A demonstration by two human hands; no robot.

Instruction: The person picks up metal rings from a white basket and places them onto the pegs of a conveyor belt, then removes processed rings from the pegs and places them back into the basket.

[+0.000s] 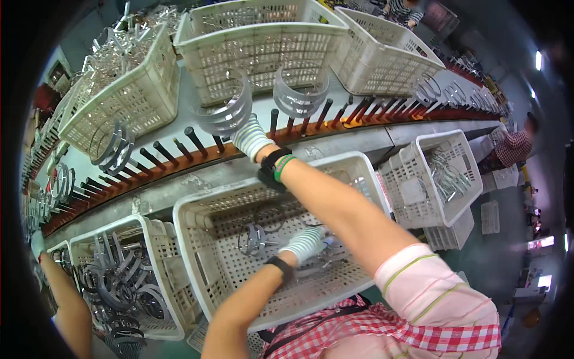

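Note:
My right hand (pixel 251 140), in a white striped glove, reaches across to the peg rack. It is closed at the lower edge of a stack of shiny curved hoops (pixel 226 113), its fingertips partly hidden. Lower down, my left hand (pixel 304 244), gloved the same way, is inside the large white plastic crate (pixel 194 269). Its fingers curl beside shiny metal pieces, and what they hold is hard to make out. Next to it in the crate lie several bent metal hoops (pixel 256 239). Another stack of hoops (pixel 301 93) hangs on the rack to the right of my right hand.
Dark pegs (pixel 194 142) stick up along the curved rack. Behind it stand white crates (pixel 263 57) of wire parts. A crate of dark hoops (pixel 122 284) stands at left, another crate (pixel 412 191) at right. At far left a co-worker's arm (pixel 66 293) reaches to the rack.

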